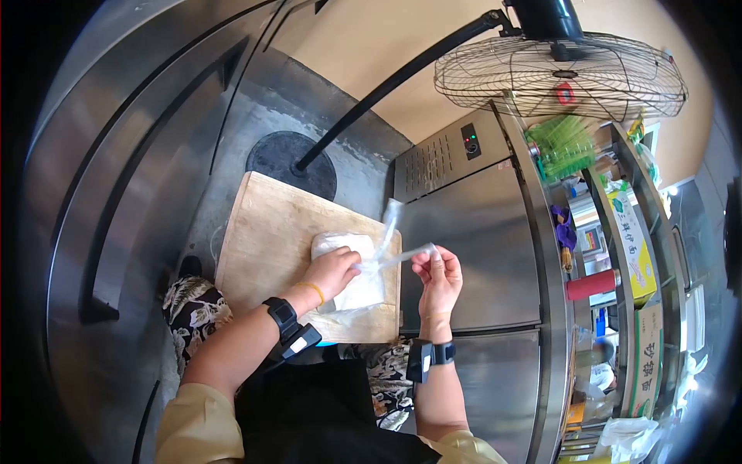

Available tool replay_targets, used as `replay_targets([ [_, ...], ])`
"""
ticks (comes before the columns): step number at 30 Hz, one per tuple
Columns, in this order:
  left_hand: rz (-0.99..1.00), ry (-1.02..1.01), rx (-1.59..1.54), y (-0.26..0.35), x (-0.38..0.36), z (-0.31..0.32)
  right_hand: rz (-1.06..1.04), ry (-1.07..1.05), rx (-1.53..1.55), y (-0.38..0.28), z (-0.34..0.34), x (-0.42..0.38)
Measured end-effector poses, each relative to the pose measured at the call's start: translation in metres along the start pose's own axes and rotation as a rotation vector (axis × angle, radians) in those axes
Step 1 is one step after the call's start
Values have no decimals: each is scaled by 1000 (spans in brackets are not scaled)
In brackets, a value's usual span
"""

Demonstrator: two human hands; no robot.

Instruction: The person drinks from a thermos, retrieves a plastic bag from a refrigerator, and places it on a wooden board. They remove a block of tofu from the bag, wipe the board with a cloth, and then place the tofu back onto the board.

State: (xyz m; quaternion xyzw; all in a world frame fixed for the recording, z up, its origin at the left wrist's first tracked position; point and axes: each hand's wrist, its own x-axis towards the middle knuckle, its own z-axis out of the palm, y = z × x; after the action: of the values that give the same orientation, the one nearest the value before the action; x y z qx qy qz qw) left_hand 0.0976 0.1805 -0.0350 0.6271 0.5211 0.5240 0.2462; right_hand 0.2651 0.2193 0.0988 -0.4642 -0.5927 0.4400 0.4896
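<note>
At frame centre, the left hand (331, 274) is pinching the plastic bag (362, 295) on the board (267, 232), presumably steadying it; the right hand (439, 277) is clamping a strip (410, 254) taut.

I find this to be a kitchen, commercial rather than domestic by its fittings. On my right stands a stainless-steel cabinet (471, 240); its vented section bears a control panel (471, 142) with lit indicators, consistent with refrigeration. On my left I note large steel fronts (174, 201) with long handles. Beyond the cabinet I record 2 cartons (648, 359) printed with Chinese noodle names. Before me lies a thick wooden board (263, 240), above a grey floor (232, 143).
</note>
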Motion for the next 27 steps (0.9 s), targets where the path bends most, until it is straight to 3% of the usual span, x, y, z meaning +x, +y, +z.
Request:
replay_targets([
  [2, 2, 56, -52, -3, 0, 3, 77, 108, 67, 33, -15, 14],
  [4, 1, 105, -107, -6, 2, 3, 202, -85, -65, 91, -40, 15],
  [6, 78, 134, -96, 2, 4, 0, 85, -239, -290, 107, -13, -7],
  [8, 74, 133, -69, 5, 1, -3, -223, -287, -768, 94, 14, -20],
  [11, -66, 160, -77, 7, 2, -8, 67, -348, -722, 77, 18, -11],
  [14, -64, 204, -38, 5, 2, -2, 3, -323, -600, 76, 16, -14],
  [17, -11, 51, -134, 11, 3, -11, 154, -364, -476, 90, 0, -12],
  [21, 15, -200, 41, 3, 4, -6, 71, -456, -381, 89, -9, -13],
  [24, 0, -292, 212, 4, 5, -10, 45, -392, -308, 84, 0, -20],
  [27, 26, -246, 340, 12, 7, -14, -36, -311, -645, 78, 4, -28],
])
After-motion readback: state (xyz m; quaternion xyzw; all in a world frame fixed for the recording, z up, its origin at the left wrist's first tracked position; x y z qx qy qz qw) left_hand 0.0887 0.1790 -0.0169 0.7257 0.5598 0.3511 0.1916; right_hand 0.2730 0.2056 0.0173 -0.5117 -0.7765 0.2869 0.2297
